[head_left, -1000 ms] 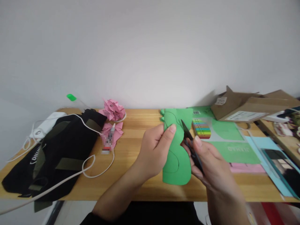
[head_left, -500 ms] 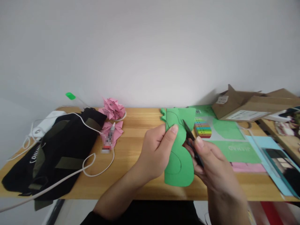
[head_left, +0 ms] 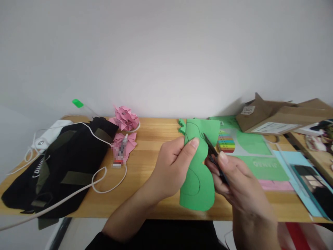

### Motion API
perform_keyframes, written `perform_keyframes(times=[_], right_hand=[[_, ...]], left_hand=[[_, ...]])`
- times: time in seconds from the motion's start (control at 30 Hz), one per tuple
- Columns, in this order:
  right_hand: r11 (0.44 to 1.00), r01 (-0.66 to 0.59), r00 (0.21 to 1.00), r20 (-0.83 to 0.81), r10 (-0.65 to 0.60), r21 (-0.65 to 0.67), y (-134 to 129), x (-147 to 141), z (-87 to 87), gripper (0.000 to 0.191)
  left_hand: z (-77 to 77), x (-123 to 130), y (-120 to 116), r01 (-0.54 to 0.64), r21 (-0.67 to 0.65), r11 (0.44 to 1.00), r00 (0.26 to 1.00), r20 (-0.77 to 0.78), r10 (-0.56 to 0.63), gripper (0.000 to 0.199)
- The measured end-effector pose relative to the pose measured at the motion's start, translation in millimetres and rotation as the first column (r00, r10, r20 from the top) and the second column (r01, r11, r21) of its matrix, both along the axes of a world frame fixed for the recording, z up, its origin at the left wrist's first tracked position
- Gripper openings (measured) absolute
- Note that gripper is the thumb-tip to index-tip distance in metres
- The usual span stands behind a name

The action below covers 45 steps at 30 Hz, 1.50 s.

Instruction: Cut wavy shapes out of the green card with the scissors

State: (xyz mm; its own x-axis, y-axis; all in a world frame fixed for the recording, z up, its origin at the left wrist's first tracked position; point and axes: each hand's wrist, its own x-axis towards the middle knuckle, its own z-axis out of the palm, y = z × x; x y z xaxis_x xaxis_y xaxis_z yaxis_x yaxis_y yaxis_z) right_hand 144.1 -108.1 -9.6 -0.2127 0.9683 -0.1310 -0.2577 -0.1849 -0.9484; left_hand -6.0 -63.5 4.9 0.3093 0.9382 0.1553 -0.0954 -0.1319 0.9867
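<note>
Green, lobed, line-drawn paper (head_left: 199, 170), pinched in your left grip (head_left: 173, 166) just right of frame centre, has edged slightly rightward; black scissors (head_left: 211, 149), clasped in your right grip (head_left: 241, 187), seem barely further along.

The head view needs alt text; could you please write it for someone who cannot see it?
The left hand holds line-marked green paper; the right hand holds dark scissors at its edge, above a wooden table. A black bag lies left, a cardboard box right.
</note>
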Motion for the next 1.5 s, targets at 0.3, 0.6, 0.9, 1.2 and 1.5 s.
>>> perform_keyframes(times=[0.3,0.6,0.9,1.2,1.5], right_hand=[[0.997,-0.05,0.996,0.082,0.045,0.063,-2,7,2.0,0.046],[0.993,-0.087,0.991,0.106,0.079,0.075,0,11,4.3,0.046],[0.995,-0.097,0.985,0.145,0.097,-0.004,-2,16,1.5,0.045],[0.994,-0.106,0.984,0.142,0.108,-0.018,0,14,2.8,0.047],[0.994,-0.102,0.981,0.16,0.107,-0.039,-1,13,6.9,0.048]], left_hand=[[2.3,-5,3,0.069,-0.013,0.998,0.997,-0.026,-0.069,0.042],[3.2,-11,6,0.103,0.051,0.993,0.991,-0.093,-0.098,0.043],[5.3,-13,7,0.11,0.042,0.993,0.982,-0.156,-0.103,0.044],[3.5,-13,8,0.107,-0.009,0.994,0.987,-0.119,-0.107,0.043],[5.6,-13,8,0.123,-0.005,0.992,0.988,-0.092,-0.123,0.043]])
